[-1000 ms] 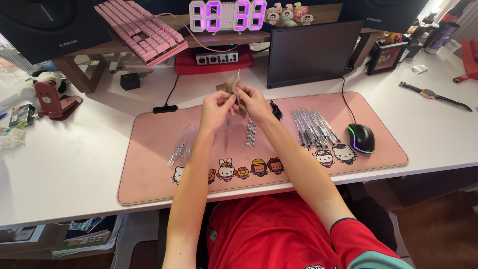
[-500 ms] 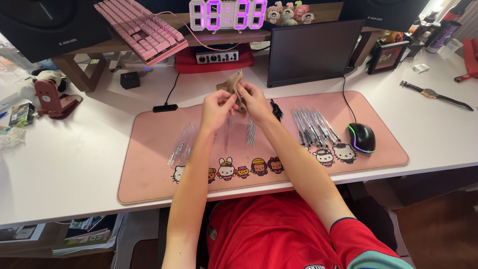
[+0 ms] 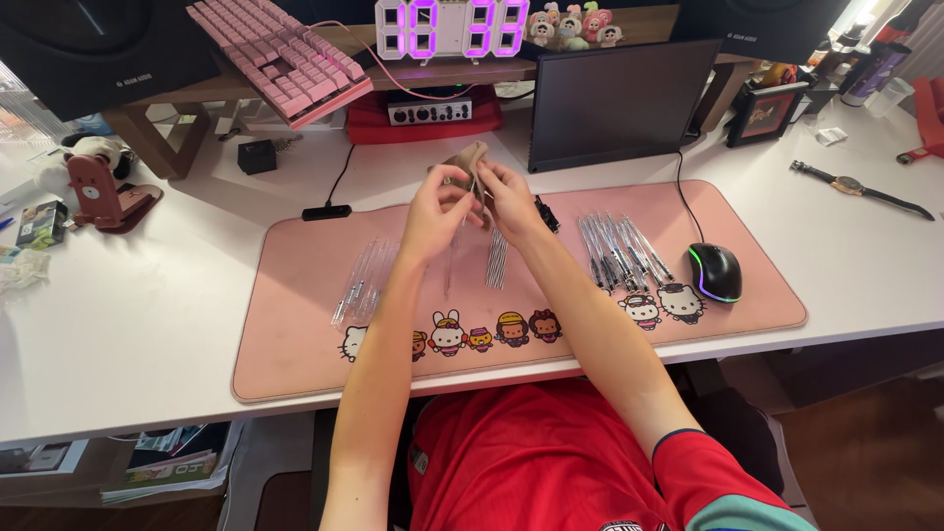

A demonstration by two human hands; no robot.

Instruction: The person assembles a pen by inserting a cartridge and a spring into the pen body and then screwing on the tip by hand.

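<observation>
Left hand [image 3: 436,202] and right hand [image 3: 508,197] pinch a small tan cloth pouch [image 3: 469,162]; assembled pens [image 3: 619,251] lie right, clear barrels [image 3: 362,280] left.

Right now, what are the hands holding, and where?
Both hands, left and right, pinch a small tan cloth by its lower part, above the pink desk mat.

A dark, blank monitor [image 3: 619,101] stands at the back of the pink mat, tilted up. Behind it, on the wooden shelf, a white digital clock [image 3: 444,27] glows with purple digits. At the far left edge of the desk lies a small dark box [image 3: 39,222] with green print.
</observation>
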